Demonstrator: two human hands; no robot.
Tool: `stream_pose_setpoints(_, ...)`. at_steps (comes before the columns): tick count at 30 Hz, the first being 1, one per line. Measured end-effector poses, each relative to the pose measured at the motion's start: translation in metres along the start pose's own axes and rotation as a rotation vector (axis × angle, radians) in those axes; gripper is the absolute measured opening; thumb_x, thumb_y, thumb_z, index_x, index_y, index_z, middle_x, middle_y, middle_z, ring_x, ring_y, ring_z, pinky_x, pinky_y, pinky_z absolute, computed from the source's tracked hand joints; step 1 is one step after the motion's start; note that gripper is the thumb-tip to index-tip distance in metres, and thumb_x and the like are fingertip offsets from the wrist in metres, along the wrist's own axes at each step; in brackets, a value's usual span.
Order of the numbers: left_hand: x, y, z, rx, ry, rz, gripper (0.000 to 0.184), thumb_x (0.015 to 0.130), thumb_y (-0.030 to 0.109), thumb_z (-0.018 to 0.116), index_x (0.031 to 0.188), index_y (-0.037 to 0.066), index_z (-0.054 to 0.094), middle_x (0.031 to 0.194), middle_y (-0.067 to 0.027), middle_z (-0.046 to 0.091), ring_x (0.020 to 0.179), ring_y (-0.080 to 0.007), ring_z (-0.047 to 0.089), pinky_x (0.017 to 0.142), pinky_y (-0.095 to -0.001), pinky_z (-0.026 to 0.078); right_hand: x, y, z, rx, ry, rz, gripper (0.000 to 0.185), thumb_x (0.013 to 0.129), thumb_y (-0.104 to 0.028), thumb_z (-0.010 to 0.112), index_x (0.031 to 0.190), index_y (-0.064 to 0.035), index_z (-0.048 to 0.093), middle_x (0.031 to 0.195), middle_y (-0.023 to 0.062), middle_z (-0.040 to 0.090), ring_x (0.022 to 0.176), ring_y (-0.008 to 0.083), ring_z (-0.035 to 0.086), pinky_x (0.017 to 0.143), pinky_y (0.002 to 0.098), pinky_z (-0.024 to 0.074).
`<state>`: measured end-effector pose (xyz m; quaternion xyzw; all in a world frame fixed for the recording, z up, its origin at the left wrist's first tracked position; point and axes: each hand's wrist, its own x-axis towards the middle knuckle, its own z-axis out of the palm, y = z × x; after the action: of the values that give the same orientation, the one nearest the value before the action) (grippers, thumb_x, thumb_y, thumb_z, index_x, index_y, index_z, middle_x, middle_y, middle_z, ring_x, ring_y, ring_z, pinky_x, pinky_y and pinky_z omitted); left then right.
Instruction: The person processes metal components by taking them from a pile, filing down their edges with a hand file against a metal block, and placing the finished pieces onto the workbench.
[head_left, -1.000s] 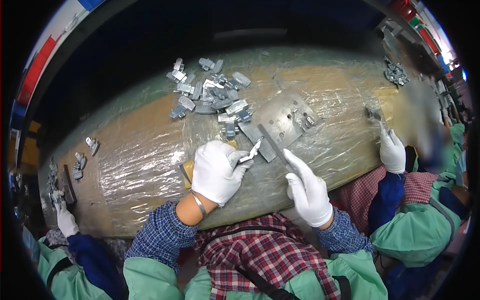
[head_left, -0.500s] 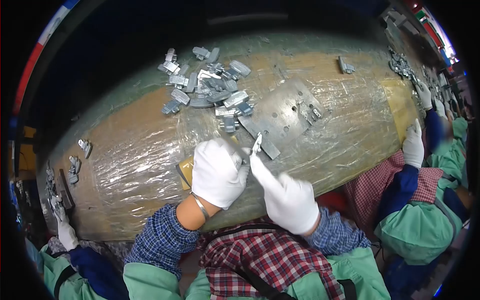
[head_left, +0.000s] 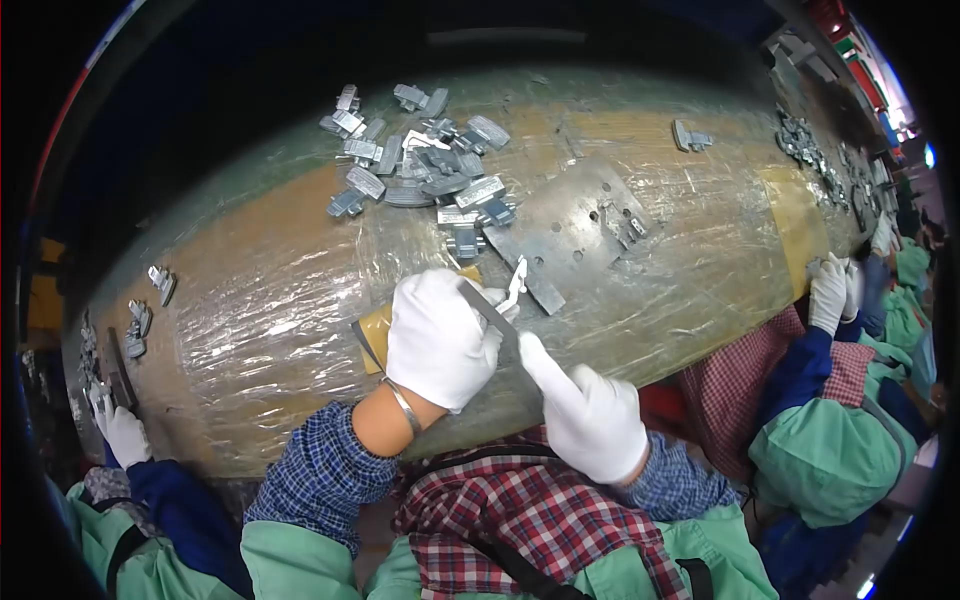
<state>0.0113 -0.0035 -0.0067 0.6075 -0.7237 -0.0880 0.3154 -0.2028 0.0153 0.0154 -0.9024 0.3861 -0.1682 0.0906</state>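
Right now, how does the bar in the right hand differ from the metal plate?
The bar is narrow; the plate is broad. The bar is held in the right hand, while the plate lies on the table. The plate has several holes; the bar's visible part shows none. Both look flat and grey.

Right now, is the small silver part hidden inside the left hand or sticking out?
Sticking out: the silver part extends past the left hand, its bright tip visible near the metal plate.

No legible text, brand, number or sign; any markings on metal parts (head_left: 483,190) too small to read.
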Motion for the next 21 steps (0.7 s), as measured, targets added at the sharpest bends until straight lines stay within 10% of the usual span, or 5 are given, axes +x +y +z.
stream_pose_setpoints(21, 0.005, 0.003, -0.006, 0.009, -0.021, 0.058, 0.017, 0.083, 0.020, 0.081, 0.082, 0.006, 0.072, 0.070, -0.0110, 0.064, 0.067, -0.0356, 0.062, 0.063, -0.0477, 0.050, 0.001, 0.034, -0.011, 0.125, 0.027, 0.081, 0.069, 0.086, -0.003, 0.065, 0.152, -0.0214, 0.058, 0.066, 0.0051, 0.053, 0.052, 0.0251, 0.060, 0.051, 0.0396, 0.0529)
